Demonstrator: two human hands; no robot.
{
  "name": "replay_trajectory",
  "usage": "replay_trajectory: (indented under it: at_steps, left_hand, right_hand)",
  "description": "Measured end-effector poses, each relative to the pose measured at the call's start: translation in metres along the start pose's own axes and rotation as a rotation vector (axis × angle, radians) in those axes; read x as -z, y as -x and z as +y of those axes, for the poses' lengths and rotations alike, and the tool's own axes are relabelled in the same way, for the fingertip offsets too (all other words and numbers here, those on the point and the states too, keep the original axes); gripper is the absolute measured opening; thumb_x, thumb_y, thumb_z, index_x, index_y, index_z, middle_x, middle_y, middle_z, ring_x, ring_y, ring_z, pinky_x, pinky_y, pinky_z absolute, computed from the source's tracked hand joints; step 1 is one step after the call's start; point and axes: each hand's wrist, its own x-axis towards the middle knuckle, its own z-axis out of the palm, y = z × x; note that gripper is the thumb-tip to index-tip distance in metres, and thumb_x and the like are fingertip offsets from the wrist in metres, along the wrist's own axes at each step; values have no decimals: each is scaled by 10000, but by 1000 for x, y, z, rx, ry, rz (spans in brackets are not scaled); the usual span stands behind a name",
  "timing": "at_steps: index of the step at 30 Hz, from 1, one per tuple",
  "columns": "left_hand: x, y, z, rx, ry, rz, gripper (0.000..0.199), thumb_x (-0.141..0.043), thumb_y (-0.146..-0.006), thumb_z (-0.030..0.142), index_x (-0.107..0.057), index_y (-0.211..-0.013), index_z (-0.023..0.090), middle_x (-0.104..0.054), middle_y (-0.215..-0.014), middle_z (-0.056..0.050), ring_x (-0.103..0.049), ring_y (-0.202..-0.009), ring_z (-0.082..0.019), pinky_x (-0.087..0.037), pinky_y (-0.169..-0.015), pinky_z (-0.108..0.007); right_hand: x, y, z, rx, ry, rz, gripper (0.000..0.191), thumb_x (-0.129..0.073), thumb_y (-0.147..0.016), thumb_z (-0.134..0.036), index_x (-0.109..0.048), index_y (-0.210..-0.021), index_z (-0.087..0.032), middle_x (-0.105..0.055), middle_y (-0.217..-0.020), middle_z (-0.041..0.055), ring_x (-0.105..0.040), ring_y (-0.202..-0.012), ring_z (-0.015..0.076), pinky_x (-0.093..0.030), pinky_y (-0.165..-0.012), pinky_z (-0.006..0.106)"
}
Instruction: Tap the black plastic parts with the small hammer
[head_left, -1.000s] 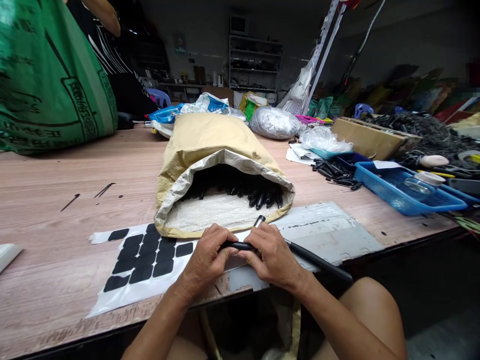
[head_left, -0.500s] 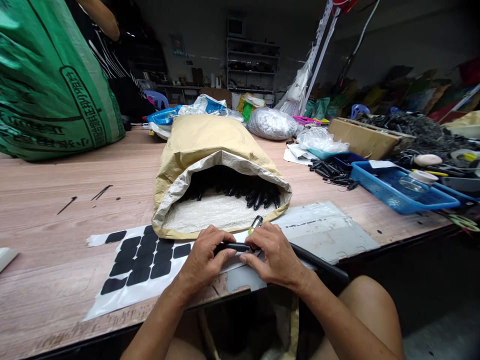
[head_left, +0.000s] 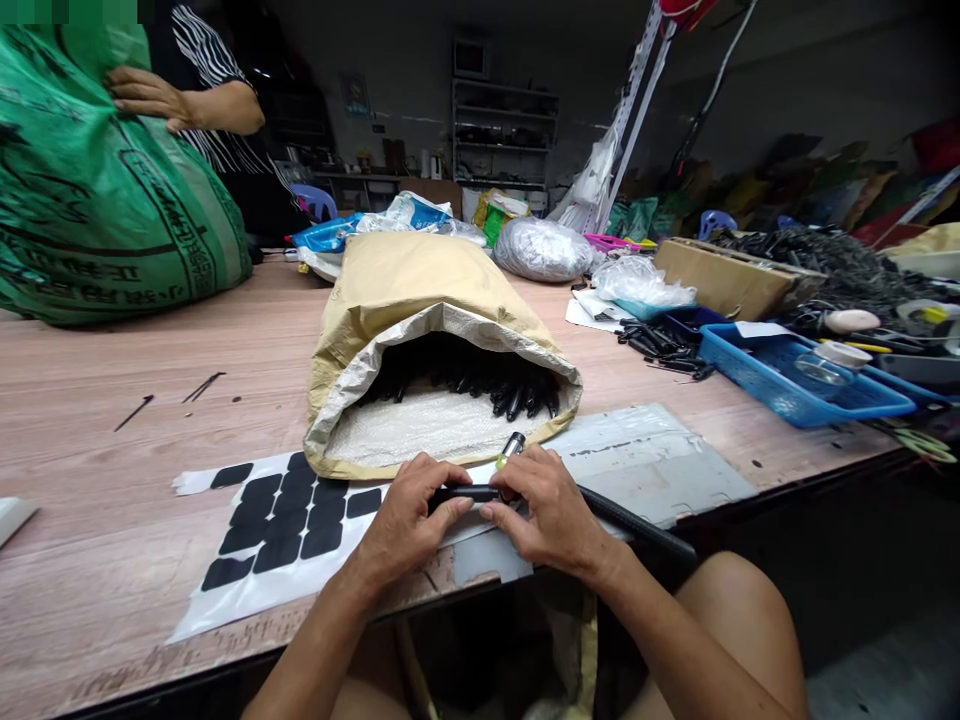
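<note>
A thin black rod (head_left: 474,492) lies crosswise between my hands above the table's front edge. My left hand (head_left: 405,515) is closed on its left end, thumb and fingers pinching it. At its other end my right hand (head_left: 551,515) is closed, fingertips curled round the rod. A small metal-ended, yellow-green object (head_left: 512,447), looking like a lighter, sticks up behind my right fingers; its lower part is hidden. From behind the right hand a thicker black tube (head_left: 637,525) runs right; whether it joins the rod is hidden. Under my hands is a white sheet with black rounded-square stickers (head_left: 281,525).
A tan woven sack (head_left: 435,275) lies open towards me with several black pieces inside. A co-worker's hand (head_left: 150,97) rests on a green sack (head_left: 172,215) at left. Blue baskets (head_left: 806,400), a cardboard box (head_left: 731,280) and black parts are at right.
The co-worker's arm has come down, with a hand now on the green sack, whose top has sagged and creased. My hands and the rod stay nearly still.
</note>
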Motion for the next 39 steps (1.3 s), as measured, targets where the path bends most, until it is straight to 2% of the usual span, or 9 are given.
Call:
replay_trajectory:
  at_steps: [27, 30, 33, 35, 38, 39]
  left_hand:
    - [-1, -1, -2, 20, 6, -31, 145, -663, -847, 228, -696, -987, 239, -669, -958, -32, -574, -965, -236, -433, -885, -388]
    - [0, -1, 0, 23, -8, -6, 131, -679, -842, 231, -692, -972, 243, -665, -947, -30, -572, -948, -233, -438, -865, -378]
    - [0, -2, 0, 41, -61, 55, 122, -692, -823, 217, -676, -942, 237, -666, -942, -31, -560, -955, -239, -441, -860, -379]
    - [0, -3, -2, 52, -111, 77, 126, -695, -802, 200, -661, -919, 231, -671, -931, -30, -548, -958, -248, -439, -866, -391]
    - [-1, -5, -3, 67, -152, 65, 131, -688, -777, 185, -646, -893, 230, -675, -898, -22, -536, -935, -253, -436, -854, -401]
    - [-1, -5, -3, 71, -156, 62, 129, -684, -773, 181, -644, -886, 230, -674, -885, -19, -535, -925, -252, -435, -849, -400]
  right_hand:
    - [14, 7, 9, -26, -105, 51, 124, -719, -838, -218, -684, -956, -229, -652, -845, 4, -535, -890, 198, -395, -829, 363]
    - [18, 10, 14, -52, -23, 89, 140, -708, -849, -233, -681, -987, -233, -664, -932, 18, -542, -948, 212, -403, -866, 373]
    - [21, 13, 25, -150, 153, 137, 213, -703, -865, -272, -675, -1072, -234, -664, -1033, 46, -542, -998, 237, -411, -897, 387]
    - [20, 15, 31, -213, 245, 113, 208, -689, -887, -295, -672, -1084, -232, -660, -1024, 56, -552, -971, 236, -426, -874, 377]
    - [18, 16, 35, -240, 316, 60, 77, -614, -940, -258, -669, -977, -219, -650, -941, 54, -573, -914, 221, -441, -824, 351]
    - [17, 16, 34, -241, 319, 63, 86, -580, -957, -239, -662, -948, -216, -646, -925, 52, -581, -901, 215, -445, -809, 341]
